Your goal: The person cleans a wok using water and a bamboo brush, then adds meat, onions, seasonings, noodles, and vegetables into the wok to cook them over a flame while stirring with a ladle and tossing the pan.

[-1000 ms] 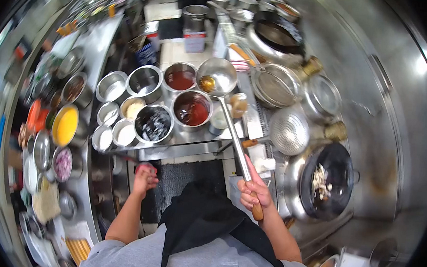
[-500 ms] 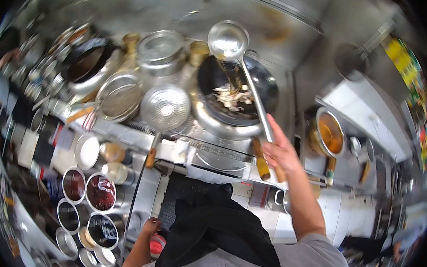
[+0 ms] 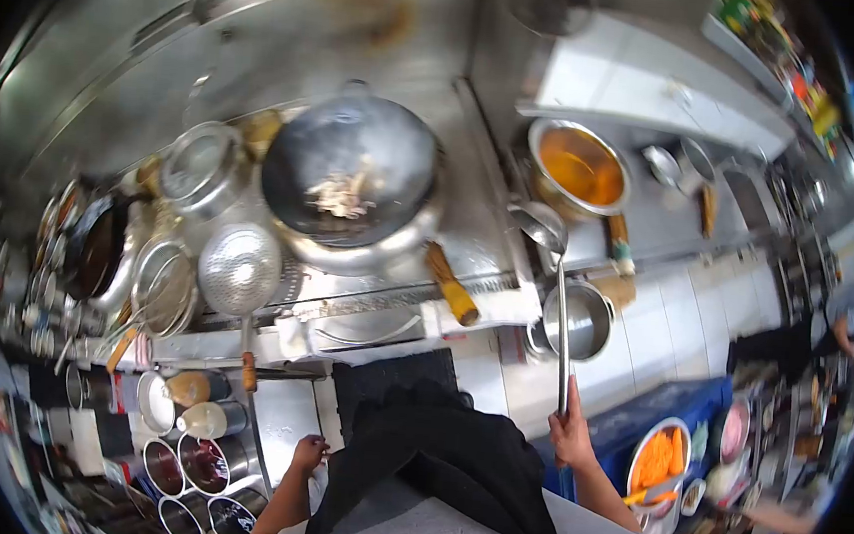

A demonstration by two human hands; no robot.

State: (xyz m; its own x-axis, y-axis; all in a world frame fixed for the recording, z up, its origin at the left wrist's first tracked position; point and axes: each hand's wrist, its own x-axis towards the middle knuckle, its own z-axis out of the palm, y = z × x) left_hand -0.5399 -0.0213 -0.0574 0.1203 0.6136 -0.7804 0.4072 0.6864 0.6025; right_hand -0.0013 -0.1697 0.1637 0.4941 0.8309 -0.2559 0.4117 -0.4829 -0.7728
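My right hand [image 3: 574, 441] is wrapped round the handle of a long metal ladle [image 3: 563, 328]. The ladle's bowl is beside a pot of orange-brown liquid [image 3: 583, 169], above the counter's front edge. On the stove to the left, a black wok [image 3: 396, 154] holds pale sliced pieces [image 3: 340, 195], with haze over them. My left hand [image 3: 308, 454] hangs low at my left side with its fingers curled in. Something whitish shows just below it, and whether the hand grips it is unclear.
A perforated skimmer [image 3: 239, 270] lies left of the wok, and a yellow-ended brush-like tool [image 3: 453, 287] to its right. A metal pot [image 3: 580, 321] stands below the ladle bowl. Sauce containers [image 3: 204, 465] are at lower left, a basin of orange pieces [image 3: 659, 461] at lower right.
My right hand has carried the ladle from over the wok to the right, near the orange-brown pot. Its stream into the wok has stopped. The view has turned rightward; my left hand stays low.
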